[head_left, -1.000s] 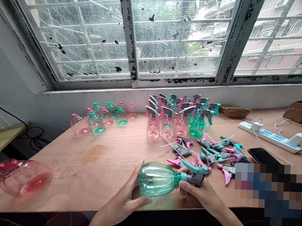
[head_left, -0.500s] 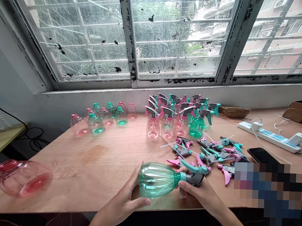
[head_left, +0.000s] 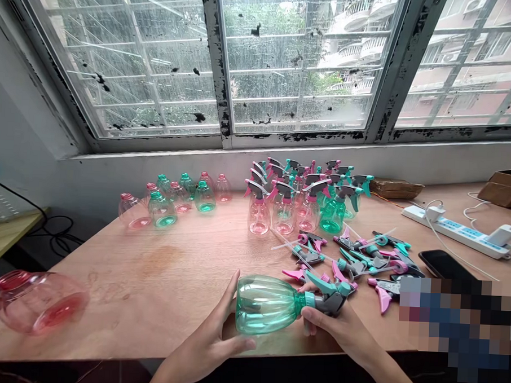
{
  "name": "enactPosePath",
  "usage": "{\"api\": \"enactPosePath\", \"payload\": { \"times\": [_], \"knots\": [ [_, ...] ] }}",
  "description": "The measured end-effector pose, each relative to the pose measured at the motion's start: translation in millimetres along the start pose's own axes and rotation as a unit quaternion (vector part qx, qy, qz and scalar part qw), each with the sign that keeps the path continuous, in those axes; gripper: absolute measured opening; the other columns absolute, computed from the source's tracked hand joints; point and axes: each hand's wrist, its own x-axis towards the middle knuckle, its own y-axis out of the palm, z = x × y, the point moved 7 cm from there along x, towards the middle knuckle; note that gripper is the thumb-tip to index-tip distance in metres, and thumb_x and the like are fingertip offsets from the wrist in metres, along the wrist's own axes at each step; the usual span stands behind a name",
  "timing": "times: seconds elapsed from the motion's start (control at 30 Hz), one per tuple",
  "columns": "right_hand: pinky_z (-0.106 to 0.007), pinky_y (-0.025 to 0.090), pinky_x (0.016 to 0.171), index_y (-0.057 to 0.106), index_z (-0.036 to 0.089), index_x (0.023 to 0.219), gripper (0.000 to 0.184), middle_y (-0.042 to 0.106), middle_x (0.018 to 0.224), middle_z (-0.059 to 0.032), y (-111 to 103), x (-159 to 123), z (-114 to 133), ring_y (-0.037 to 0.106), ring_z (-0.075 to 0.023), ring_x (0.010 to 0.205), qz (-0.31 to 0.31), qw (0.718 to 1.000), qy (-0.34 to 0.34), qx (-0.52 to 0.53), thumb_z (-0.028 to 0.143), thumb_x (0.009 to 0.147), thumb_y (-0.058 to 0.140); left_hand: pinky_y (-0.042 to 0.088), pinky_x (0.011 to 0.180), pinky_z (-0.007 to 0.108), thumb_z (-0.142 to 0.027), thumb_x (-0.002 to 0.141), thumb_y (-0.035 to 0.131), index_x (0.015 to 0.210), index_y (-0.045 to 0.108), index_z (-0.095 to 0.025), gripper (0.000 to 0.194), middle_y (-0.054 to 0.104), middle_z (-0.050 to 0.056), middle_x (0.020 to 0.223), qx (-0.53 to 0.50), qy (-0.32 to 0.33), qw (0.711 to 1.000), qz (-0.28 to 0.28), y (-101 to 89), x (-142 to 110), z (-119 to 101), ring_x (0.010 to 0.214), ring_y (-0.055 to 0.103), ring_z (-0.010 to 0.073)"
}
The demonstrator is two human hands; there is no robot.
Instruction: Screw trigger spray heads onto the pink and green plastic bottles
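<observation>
A green see-through spray bottle (head_left: 267, 303) lies on its side just above the table's near edge, held between both hands. My left hand (head_left: 213, 342) cups its round base, fingers curled round it. My right hand (head_left: 338, 328) grips the neck end, where a grey and teal trigger head (head_left: 329, 293) sits on the bottle. Loose trigger heads (head_left: 358, 258) with white tubes lie in a heap just behind my right hand.
Finished spray bottles (head_left: 306, 196) stand grouped at the back middle, capless pink and green bottles (head_left: 174, 199) at the back left. A pink bottle (head_left: 39, 300) lies at the near left corner. At the right are a power strip (head_left: 461, 231), a phone (head_left: 445, 264) and a cardboard box (head_left: 505, 188).
Almost nothing has changed: both hands keep hold of the green bottle, which has shifted very slightly.
</observation>
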Motion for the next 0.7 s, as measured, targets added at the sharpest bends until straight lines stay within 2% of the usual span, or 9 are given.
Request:
{"api": "enactPosePath", "payload": {
  "times": [0.13,0.3,0.47,0.57,0.7],
  "knots": [
    [-0.029,0.049,0.058,0.067,0.020,0.106,0.044,0.068,0.060,0.0028,0.4,0.8,-1.4,0.060,-0.0153,0.056,0.007,1.000,-0.004,-0.014,0.055,0.081,0.079,0.008,0.129,0.045,-0.039,0.087,0.076,0.161,0.001,-0.034,0.105,0.017,0.002,0.170,0.025,0.004,1.000,-0.014,-5.4,-0.4,1.3,0.156,0.013,0.0286],
    [-0.030,0.050,0.059,0.068,0.020,0.105,0.043,0.068,0.059,0.0023,-1.4,0.7,-0.2,0.060,-0.0156,0.056,-0.004,1.000,-0.009,-0.014,0.055,0.082,0.078,0.025,0.125,0.043,-0.032,0.089,0.075,0.159,-0.002,-0.041,0.105,0.016,0.001,0.171,0.023,0.011,1.000,-0.005,-3.2,0.5,-0.1,0.153,0.024,0.0292],
    [-0.029,0.049,0.059,0.067,0.020,0.105,0.040,0.068,0.059,0.0031,-0.3,0.1,2.8,0.060,-0.0152,0.056,-0.001,1.000,-0.004,-0.005,0.052,0.082,0.079,0.031,0.122,0.043,-0.031,0.094,0.067,0.158,-0.007,-0.042,0.099,0.030,0.003,0.166,0.046,0.014,0.999,0.000,-2.0,1.7,-0.2,0.147,0.037,0.0274],
    [-0.029,0.049,0.059,0.068,0.020,0.099,0.038,0.068,0.059,0.0029,0.4,1.1,2.5,0.061,-0.0150,0.056,0.001,1.000,0.000,-0.007,0.052,0.082,0.079,0.025,0.125,0.045,-0.027,0.091,0.071,0.159,-0.008,-0.041,0.105,0.026,0.003,0.168,0.044,0.013,0.999,-0.001,-2.2,1.7,-0.1,0.150,0.032,0.0276],
    [-0.028,0.049,0.059,0.066,0.019,0.077,0.035,0.068,0.059,0.0017,1.0,1.9,0.3,0.060,-0.0144,0.056,0.006,1.000,-0.003,-0.006,0.051,0.081,0.080,0.017,0.128,0.045,-0.025,0.085,0.078,0.160,-0.007,-0.035,0.114,0.020,0.004,0.169,0.029,-0.002,1.000,-0.007,-2.2,0.8,0.2,0.154,0.022,0.0279]
  ]
}}
